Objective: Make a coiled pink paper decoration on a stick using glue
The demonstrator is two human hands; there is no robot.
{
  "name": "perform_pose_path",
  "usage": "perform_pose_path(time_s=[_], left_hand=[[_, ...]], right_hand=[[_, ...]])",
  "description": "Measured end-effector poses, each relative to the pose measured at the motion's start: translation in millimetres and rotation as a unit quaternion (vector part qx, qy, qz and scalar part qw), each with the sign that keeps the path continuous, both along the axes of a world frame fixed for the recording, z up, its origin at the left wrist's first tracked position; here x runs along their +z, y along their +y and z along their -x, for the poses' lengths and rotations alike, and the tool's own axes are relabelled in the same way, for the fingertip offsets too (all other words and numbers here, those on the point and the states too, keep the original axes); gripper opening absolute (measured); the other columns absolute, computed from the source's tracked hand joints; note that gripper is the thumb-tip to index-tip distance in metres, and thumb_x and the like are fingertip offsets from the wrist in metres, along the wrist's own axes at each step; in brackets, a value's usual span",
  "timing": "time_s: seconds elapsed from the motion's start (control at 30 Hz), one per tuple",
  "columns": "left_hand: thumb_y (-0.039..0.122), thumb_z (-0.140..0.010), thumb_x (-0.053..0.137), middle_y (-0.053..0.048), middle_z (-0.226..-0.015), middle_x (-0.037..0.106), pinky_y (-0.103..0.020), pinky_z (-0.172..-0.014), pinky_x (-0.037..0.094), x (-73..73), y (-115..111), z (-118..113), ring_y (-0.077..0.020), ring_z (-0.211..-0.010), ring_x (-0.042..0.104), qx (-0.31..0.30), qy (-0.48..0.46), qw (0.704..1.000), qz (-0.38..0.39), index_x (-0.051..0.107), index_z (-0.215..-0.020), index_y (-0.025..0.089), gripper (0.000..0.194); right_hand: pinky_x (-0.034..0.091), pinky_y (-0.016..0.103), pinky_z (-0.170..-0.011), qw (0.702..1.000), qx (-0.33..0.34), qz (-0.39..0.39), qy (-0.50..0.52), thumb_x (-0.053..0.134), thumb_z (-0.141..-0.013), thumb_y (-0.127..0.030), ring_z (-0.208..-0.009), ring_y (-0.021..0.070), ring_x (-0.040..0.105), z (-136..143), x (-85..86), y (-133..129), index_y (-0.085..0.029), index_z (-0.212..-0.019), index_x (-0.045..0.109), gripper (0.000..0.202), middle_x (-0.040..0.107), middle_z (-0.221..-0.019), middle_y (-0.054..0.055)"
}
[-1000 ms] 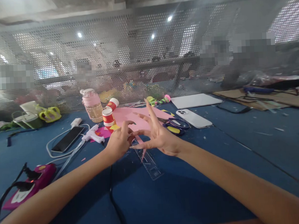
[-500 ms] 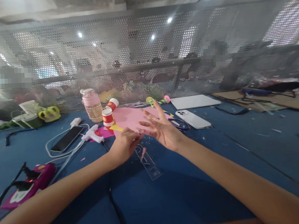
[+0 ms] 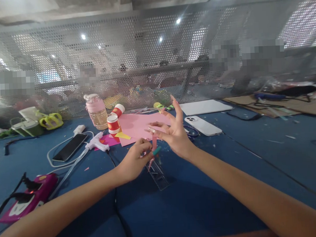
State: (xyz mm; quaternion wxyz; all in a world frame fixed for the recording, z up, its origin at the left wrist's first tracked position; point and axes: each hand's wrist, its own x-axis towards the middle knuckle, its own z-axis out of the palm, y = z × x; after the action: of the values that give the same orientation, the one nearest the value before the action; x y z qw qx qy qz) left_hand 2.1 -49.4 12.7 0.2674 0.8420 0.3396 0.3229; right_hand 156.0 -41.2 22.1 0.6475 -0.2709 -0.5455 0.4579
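My left hand (image 3: 135, 159) is closed, thumb and fingers pinching a narrow pink paper strip (image 3: 154, 142). A small teal stick-like piece (image 3: 156, 151) juts from beside the left thumb; its kind is unclear. The strip's upper end meets the fingertips of my right hand (image 3: 178, 136), whose thumb and a finger close on it while another finger points up. Below the hands a clear plastic ruler (image 3: 160, 177) lies on the blue table, with a pink scrap (image 3: 150, 164) by its upper end. Behind them is a large pink paper sheet (image 3: 137, 124), partly hidden by my right hand.
Left of the sheet are red-and-white paper cups (image 3: 113, 124), a pink-topped bottle (image 3: 97, 112), a white glue gun (image 3: 97, 142), a black phone (image 3: 70, 146) and a purple power strip (image 3: 33, 199). A white phone (image 3: 203, 125) and cardboard (image 3: 254, 105) lie to the right.
My right hand has turned, its raised finger now more upright and slightly farther right. The pink strip between the hands and the teal piece have come into sight.
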Motion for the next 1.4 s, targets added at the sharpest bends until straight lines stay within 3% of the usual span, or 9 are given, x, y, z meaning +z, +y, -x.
perform_pose_path(time_s=[0.17,0.33,0.5,0.73,1.0,1.17,1.4], left_hand=[[0.02,-0.08,0.047,0.001,-0.066,0.049,-0.025,-0.06,0.043,-8.1,2,1,-0.0117,-0.065,0.048,-0.02,-0.029,0.996,0.083,0.05,-0.065,0.016,0.016],[0.02,-0.08,0.045,0.002,-0.06,0.048,-0.023,-0.055,0.042,-6.1,0,0,-0.0103,-0.058,0.047,-0.014,-0.016,0.993,0.113,0.045,-0.062,0.016,0.019],[0.012,-0.077,0.044,0.004,-0.058,0.045,-0.022,-0.053,0.037,-3.8,3,3,-0.0091,-0.056,0.042,-0.004,0.037,0.999,0.016,0.039,-0.058,0.017,0.021],[0.003,-0.075,0.043,0.003,-0.058,0.044,-0.021,-0.053,0.037,-7.5,15,10,-0.0089,-0.055,0.041,-0.002,0.087,0.991,-0.1,0.042,-0.059,0.017,0.02],[0.0,-0.074,0.043,0.002,-0.061,0.049,-0.021,-0.053,0.038,-8.7,23,12,-0.0094,-0.056,0.046,0.009,0.108,0.986,-0.129,0.048,-0.061,0.015,0.02],[0.001,-0.076,0.044,-0.001,-0.066,0.053,-0.022,-0.057,0.041,-5.9,24,14,-0.0108,-0.061,0.049,0.01,0.123,0.978,-0.166,0.052,-0.065,0.014,0.018],[0.005,-0.079,0.044,-0.001,-0.066,0.054,-0.023,-0.056,0.039,-3.5,28,17,-0.0108,-0.059,0.047,0.022,0.141,0.97,-0.195,0.053,-0.067,0.013,0.018]], right_hand=[[0.051,0.043,-0.087,1.0,-0.021,-0.008,-0.013,0.071,-0.062,-0.021,-0.104,0.0221,0.054,3,-3.1,-1,-0.052,-0.133,0.0,0.105,0.017,-0.142,-0.003],[0.056,0.041,-0.074,0.995,0.006,0.073,0.065,0.065,-0.067,-0.021,-0.105,0.0231,0.054,5,5.1,-3,-0.053,-0.132,0.007,0.092,0.024,-0.138,-0.001],[0.056,0.035,-0.079,0.976,0.045,0.156,0.147,0.065,-0.065,-0.014,-0.104,0.0193,0.056,0,9.6,3,-0.046,-0.133,0.009,0.094,0.039,-0.128,0.002],[0.056,0.032,-0.079,0.963,0.085,0.218,0.135,0.063,-0.069,-0.012,-0.1,0.0196,0.059,-7,10.4,7,-0.03,-0.137,0.016,0.084,0.061,-0.097,0.004],[0.059,0.026,-0.07,0.951,0.11,0.252,0.142,0.061,-0.071,-0.013,-0.09,0.0164,0.061,-15,9.2,14,-0.029,-0.133,0.028,0.072,0.06,-0.104,0.005],[0.057,0.014,-0.058,0.925,0.125,0.31,0.182,0.054,-0.076,-0.01,-0.061,0.0069,0.058,-17,10.3,14,-0.018,-0.126,0.04,0.053,0.06,-0.101,0.008],[0.055,0.014,-0.052,0.915,0.18,0.33,0.147,0.053,-0.077,-0.014,-0.055,0.0059,0.056,-21,15.2,12,-0.014,-0.117,0.048,0.04,0.06,-0.1,0.01]])
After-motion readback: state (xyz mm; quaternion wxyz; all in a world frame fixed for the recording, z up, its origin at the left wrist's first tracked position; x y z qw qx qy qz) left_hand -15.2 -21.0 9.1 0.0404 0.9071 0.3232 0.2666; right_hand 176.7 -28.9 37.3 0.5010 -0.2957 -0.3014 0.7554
